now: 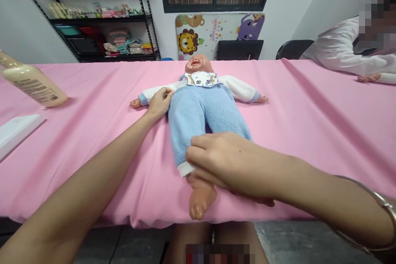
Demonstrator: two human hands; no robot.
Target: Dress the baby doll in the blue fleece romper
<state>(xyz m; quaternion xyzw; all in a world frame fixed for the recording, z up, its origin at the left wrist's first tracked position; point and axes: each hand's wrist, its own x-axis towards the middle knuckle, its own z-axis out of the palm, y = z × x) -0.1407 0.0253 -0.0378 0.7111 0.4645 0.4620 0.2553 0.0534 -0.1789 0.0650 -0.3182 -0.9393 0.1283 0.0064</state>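
One doll [198,64] lies face up at the fingers: the left hand [160,101] pinches its blue trousers [186,111] near the waist, the right hand [221,160] curls over a leg, grip hidden; well left of both, a bottle [27,74] shows a barcode [39,90], print illegible

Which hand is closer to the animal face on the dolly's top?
Left. The left hand is high beside the blue trousers, near the animal face; the right hand is farther away, down by the white cuff.

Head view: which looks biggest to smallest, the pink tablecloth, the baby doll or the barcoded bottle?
1. Pink tablecloth
2. Baby doll
3. Barcoded bottle
The bottle meets the picture's edge; its visible part is smallest.
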